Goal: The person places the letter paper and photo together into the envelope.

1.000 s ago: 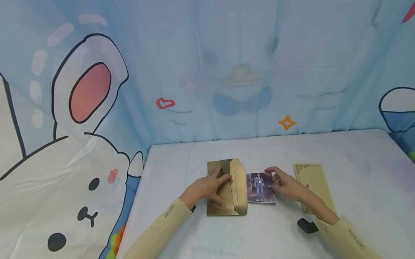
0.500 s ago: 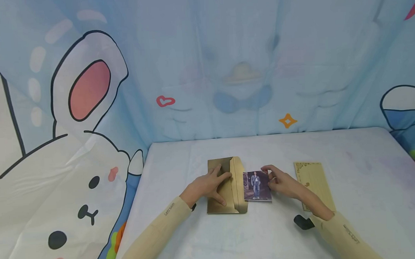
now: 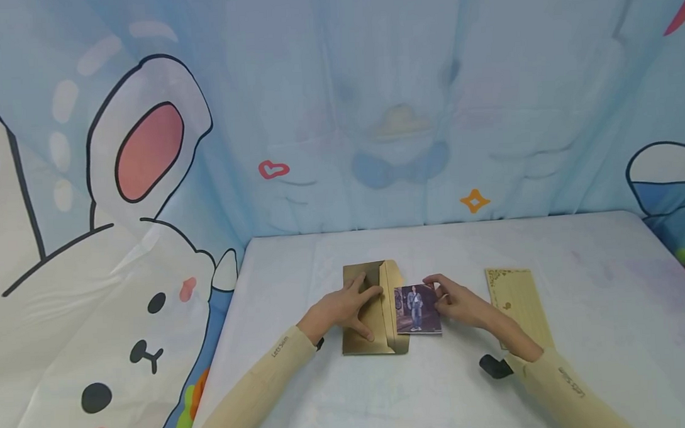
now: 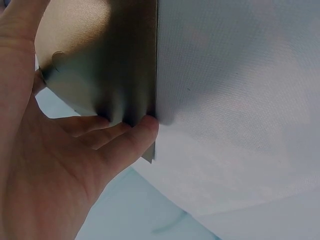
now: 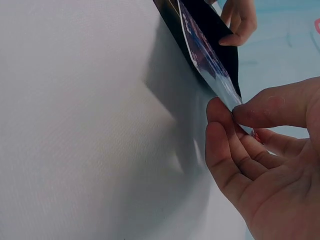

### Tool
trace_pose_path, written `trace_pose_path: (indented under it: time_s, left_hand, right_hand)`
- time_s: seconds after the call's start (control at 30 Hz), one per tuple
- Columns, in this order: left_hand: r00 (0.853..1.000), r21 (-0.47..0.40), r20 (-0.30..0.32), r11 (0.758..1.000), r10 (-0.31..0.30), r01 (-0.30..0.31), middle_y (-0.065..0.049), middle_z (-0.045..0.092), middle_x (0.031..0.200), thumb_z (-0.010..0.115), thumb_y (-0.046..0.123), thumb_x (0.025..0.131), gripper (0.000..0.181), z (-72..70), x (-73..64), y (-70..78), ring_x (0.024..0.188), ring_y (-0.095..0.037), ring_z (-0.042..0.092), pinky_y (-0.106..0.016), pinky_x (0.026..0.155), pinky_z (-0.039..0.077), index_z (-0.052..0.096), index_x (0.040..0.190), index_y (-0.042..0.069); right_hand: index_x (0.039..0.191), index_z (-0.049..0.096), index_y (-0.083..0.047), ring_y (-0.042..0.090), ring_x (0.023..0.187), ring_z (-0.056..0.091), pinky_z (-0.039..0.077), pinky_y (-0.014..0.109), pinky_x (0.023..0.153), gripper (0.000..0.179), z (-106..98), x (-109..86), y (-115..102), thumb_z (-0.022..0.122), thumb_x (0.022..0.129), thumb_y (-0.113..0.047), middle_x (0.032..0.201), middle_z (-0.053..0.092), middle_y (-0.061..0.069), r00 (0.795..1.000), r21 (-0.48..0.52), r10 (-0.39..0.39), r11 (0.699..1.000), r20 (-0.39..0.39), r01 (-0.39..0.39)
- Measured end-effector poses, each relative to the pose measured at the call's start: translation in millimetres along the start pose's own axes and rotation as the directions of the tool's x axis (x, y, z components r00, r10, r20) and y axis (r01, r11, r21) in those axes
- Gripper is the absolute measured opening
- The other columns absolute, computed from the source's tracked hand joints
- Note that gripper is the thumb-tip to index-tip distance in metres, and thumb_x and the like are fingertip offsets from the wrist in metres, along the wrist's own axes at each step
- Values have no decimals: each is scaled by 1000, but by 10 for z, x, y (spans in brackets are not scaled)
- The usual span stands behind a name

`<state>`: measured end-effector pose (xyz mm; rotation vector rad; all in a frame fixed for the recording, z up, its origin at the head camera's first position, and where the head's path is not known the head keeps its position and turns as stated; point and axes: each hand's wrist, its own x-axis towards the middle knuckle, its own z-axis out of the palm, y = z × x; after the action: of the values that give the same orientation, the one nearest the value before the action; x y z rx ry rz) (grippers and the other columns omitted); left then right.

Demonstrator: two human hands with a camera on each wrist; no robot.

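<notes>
Blue cartoon cloth [image 3: 316, 114] backs the white counter [image 3: 299, 266]. We see the photo [image 3: 416, 309] overlapping the unfolded flap [image 3: 392, 276] of the envelope [image 3: 377, 317], pinched by the right hand [image 3: 461, 303]; we judge it lined up but not yet inside (the flap is unsealed too). The left hand [image 3: 340, 306], fingers spread, rests on the envelope; patterned gold paper [image 3: 523, 299] lies farther right.

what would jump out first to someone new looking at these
The big cartoon rabbit on the blue cloth dominates the left of the head view. Next comes the gold envelope under the spread left hand, beside a dark-toned photo pinched by the right hand. A second gold piece lies further right on the white table.
</notes>
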<state>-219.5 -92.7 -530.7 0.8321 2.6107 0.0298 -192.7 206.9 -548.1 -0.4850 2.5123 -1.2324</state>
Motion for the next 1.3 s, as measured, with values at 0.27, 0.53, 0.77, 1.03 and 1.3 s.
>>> trace_pose_path:
  time_s: [0.27, 0.53, 0.77, 1.03, 1.3]
  left_hand:
    - [1000, 21, -8, 1000, 1, -1, -18, 11, 168, 77, 73, 68, 111, -12, -19, 14, 145, -37, 39, -45, 93, 55, 21, 158, 40]
    - [1000, 29, -19, 1000, 4, -4, -18, 12, 168, 77, 72, 68, 110, -26, -18, 10, 145, -37, 40, -45, 94, 55, 21, 157, 39]
    - [1000, 15, -5, 1000, -8, 8, -18, 11, 168, 78, 71, 68, 110, -27, -15, 37, 148, -38, 35, -47, 96, 54, 22, 157, 40]
    - [1000, 21, -17, 1000, 7, -7, -19, 12, 168, 78, 71, 69, 109, -42, -10, 46, 147, -39, 36, -48, 97, 54, 22, 157, 39]
    - [1000, 2, 8, 1000, -19, 19, -17, 10, 168, 79, 69, 69, 109, -48, -31, 61, 148, -38, 35, -46, 97, 54, 22, 157, 41]
  right_hand:
    - [145, 39, 1, 17, 80, 57, 48, 26, 66, 58, 45, 52, 5, 57, 91, 4, 102, 60, 13, 1000, 5, -10, 1000, 13, 10]
    - [146, 39, 0, 16, 78, 57, 47, 26, 64, 58, 83, 112, -1, 57, 91, 3, 100, 60, 11, 1000, -1, -20, 1000, 21, 20]
    - [144, 40, 2, 14, 78, 55, 48, 25, 65, 56, 115, 128, -13, 58, 91, 2, 99, 59, 11, 999, 5, -43, 999, 25, 43]
    - [144, 41, 2, 12, 78, 55, 47, 25, 67, 56, 137, 155, -33, 61, 92, 0, 98, 60, 9, 999, -27, -48, 998, 19, 49]
    - [143, 42, 1, 14, 80, 58, 49, 28, 69, 55, 198, 203, -62, 63, 92, 0, 97, 63, 8, 1000, -49, -15, 999, 19, 15]
